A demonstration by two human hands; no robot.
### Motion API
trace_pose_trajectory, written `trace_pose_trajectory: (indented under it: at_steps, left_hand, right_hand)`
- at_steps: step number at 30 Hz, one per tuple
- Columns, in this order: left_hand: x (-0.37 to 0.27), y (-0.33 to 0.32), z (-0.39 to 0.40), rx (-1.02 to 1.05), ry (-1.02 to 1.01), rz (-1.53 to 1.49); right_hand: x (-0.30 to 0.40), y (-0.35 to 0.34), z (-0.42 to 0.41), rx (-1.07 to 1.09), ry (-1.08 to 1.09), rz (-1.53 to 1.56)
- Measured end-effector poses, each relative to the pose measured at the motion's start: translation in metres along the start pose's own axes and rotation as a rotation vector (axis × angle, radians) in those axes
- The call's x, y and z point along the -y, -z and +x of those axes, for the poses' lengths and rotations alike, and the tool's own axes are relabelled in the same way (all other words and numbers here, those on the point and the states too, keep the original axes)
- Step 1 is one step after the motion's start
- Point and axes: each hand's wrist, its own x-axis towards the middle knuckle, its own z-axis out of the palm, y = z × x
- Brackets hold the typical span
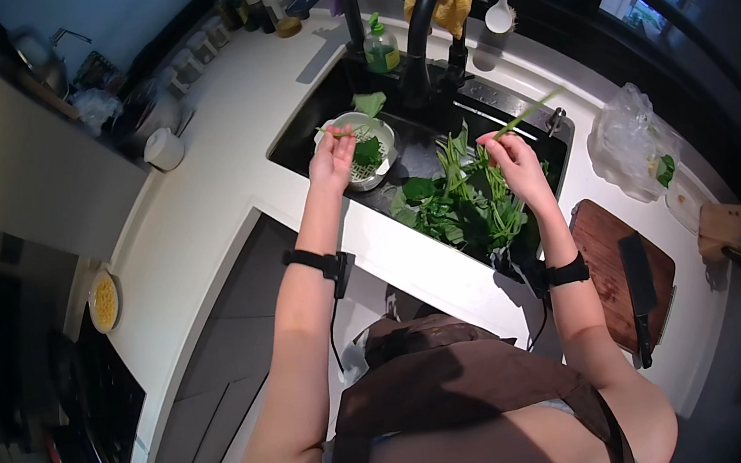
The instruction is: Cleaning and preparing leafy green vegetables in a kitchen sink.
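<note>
Over a round white colander (383, 129) in the sink, my left hand (333, 159) holds a green stem with a leaf (370, 103) at its far end. Some leaves (367, 153) lie inside the colander. My right hand (517, 168) pinches a long bare green stem (527, 114) between thumb and fingers, above the right part of the sink. Below it a large heap of leafy green stems (457, 207) fills that part of the sink, with leaves towards the left and near side.
Black faucets (417, 42) and a green soap bottle (381, 48) stand behind the sink. At right are a plastic bag (631, 143), a wooden cutting board (603, 274) with a cleaver (637, 273) on it, and a knife block (722, 228). A bowl of yellow food (105, 302) sits at left.
</note>
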Motion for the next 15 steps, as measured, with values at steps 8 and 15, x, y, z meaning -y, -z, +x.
trace_pose_trajectory:
  at_steps: [8, 15]
  left_hand:
    - [0.009, 0.008, 0.01, -0.06, -0.204, 0.954]
    - [0.07, -0.081, -0.119, 0.579, -1.004, 1.688]
  right_hand:
    - [0.004, 0.006, 0.005, -0.066, -0.096, 0.36]
    - [0.001, 0.003, 0.008, 0.0, -0.239, 0.723]
